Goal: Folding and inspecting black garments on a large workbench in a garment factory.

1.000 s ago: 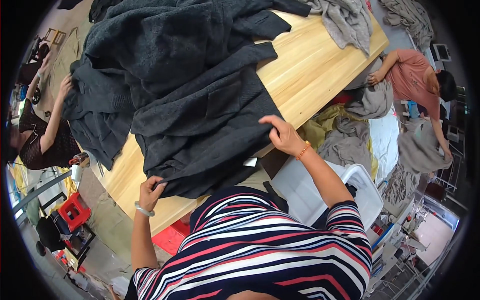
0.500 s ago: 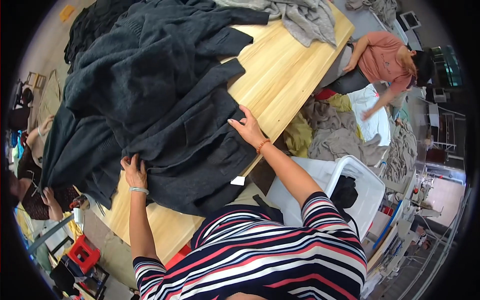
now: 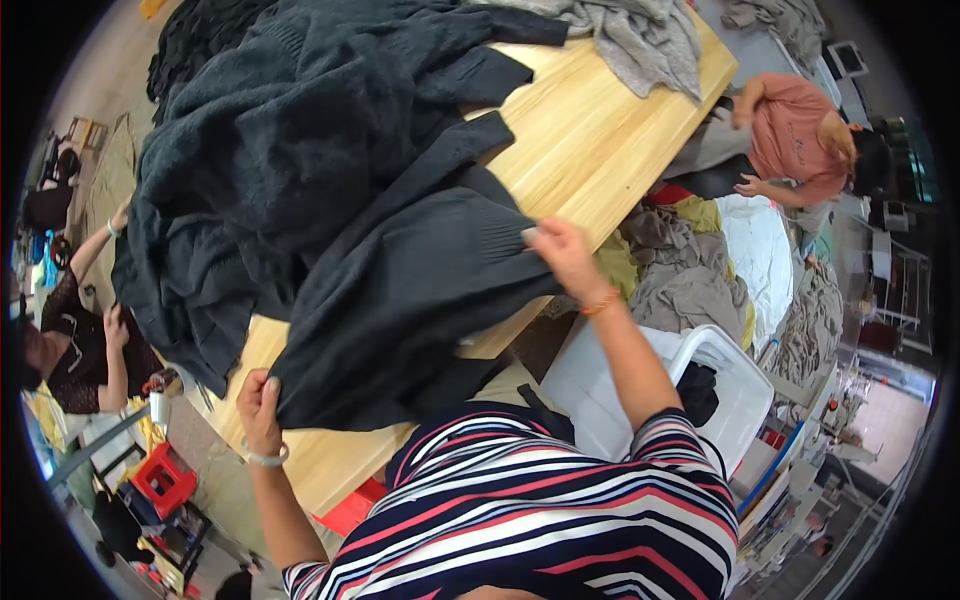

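Observation:
A dark charcoal knit sweater is stretched between my two hands over the near edge of the wooden table. My left hand pinches its lower left corner. At the ribbed band on its right end, my right hand is closed on the fabric. Below the middle of the sweater, a small pale patch, perhaps a label, barely shows. Right behind the held sweater lies a heap of similar dark knit garments, several sleeves sticking out to the right.
Light grey knitwear lies at the table's far end. A white plastic bin with something black inside stands by my right side. To the right, a person sits near piled garments. Another person is at the left, near a red stool.
Both hands have closed on the sweater and spread it, the right moving rightward, the left down. Its ribbed band now shows at the right. The person at left has let go of the heap's edge.

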### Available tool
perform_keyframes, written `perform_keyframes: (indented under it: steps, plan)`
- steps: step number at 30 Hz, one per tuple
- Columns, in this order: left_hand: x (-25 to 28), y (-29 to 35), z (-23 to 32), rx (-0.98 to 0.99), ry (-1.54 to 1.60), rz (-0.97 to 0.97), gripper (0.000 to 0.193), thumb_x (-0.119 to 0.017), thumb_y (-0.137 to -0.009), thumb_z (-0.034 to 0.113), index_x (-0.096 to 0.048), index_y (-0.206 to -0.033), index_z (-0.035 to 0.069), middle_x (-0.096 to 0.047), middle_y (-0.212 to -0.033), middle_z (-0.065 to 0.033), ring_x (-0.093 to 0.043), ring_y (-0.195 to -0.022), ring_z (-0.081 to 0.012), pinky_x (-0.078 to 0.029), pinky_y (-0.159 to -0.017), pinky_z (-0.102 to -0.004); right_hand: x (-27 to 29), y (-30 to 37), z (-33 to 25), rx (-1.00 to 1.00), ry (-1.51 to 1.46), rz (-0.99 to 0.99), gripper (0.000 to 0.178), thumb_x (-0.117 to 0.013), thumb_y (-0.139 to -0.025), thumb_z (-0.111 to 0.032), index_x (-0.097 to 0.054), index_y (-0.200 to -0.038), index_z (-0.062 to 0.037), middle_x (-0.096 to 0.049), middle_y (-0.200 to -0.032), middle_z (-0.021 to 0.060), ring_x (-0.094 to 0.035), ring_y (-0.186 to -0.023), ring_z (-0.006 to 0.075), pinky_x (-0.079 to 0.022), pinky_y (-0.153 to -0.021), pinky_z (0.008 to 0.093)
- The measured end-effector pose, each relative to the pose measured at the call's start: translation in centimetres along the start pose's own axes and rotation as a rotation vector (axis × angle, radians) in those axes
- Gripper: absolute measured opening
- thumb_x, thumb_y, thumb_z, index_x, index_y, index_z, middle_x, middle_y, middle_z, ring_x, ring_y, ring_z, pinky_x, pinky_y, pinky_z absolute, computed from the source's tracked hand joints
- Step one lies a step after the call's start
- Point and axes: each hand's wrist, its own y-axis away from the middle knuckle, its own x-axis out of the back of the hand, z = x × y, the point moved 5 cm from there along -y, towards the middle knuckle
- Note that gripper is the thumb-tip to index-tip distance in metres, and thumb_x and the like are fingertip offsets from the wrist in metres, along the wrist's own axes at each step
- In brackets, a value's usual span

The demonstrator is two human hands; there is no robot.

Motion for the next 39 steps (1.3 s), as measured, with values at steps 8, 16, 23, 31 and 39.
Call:
perform_keyframes:
  steps: [8,16,23,31,39]
  plan:
    - [-4.0,-3.4,1.1,-0.179,-0.543,0.452,0.024,-0.068,-0.083,0.014,-0.056,-0.101,0.003,-0.056,-0.092,-0.0081,-0.054,-0.075,-0.0169,-0.044,-0.068,-0.0254,1.6,-6.8,-1.7,0.179,0.27,0.163,0.029,-0.073,-0.08,-0.028,-0.065,-0.085,-0.0005,-0.06,-0.072,-0.0011,-0.052,-0.068,0.0051,-0.044,-0.061,0.021]
    - [-5.3,-0.2,-4.9,0.059,-0.316,0.043,0.025,-0.074,-0.077,0.015,-0.06,-0.092,0.001,-0.059,-0.08,-0.0031,-0.055,-0.075,-0.0119,-0.045,-0.068,-0.024,1.4,-0.5,1.0,-0.123,0.143,-0.34,0.052,-0.077,-0.07,-0.017,-0.058,-0.117,-0.0021,-0.061,-0.11,0.0064,-0.055,-0.096,0.0152,-0.044,-0.089,0.0286]
    - [-5.4,-0.3,-4.9,0.167,-0.102,-0.089,0.011,-0.065,-0.086,0.012,-0.063,-0.085,0.001,-0.056,-0.074,0.0069,-0.048,-0.069,-0.003,-0.041,-0.062,-0.0183,2.0,0.2,0.0,0.143,0.469,-0.258,0.049,-0.072,-0.071,-0.009,-0.057,-0.118,-0.0078,-0.059,-0.107,0.0101,-0.057,-0.095,0.0225,-0.045,-0.088,0.0313]
    - [-6.7,-0.8,-4.6,0.274,0.053,-0.164,0.013,-0.063,-0.087,0.014,-0.064,-0.089,0.001,-0.059,-0.079,0.0065,-0.05,-0.072,-0.0026,-0.042,-0.066,-0.0175,0.6,0.3,0.2,0.418,0.748,-0.305,0.038,-0.068,-0.074,-0.005,-0.061,-0.111,-0.007,-0.058,-0.097,0.0131,-0.057,-0.094,0.0301,-0.046,-0.083,0.0334]
    - [-6.6,-2.3,-4.1,0.364,0.243,-0.255,0.017,-0.06,-0.091,0.017,-0.065,-0.092,0.002,-0.063,-0.084,0.0038,-0.056,-0.076,-0.0043,-0.046,-0.072,-0.0187,4.4,-1.2,1.4,0.204,0.644,-0.255,0.013,-0.06,-0.086,-0.013,-0.064,-0.089,-0.0007,-0.053,-0.066,0.0094,-0.05,-0.061,0.0194,-0.042,-0.06,0.0277]
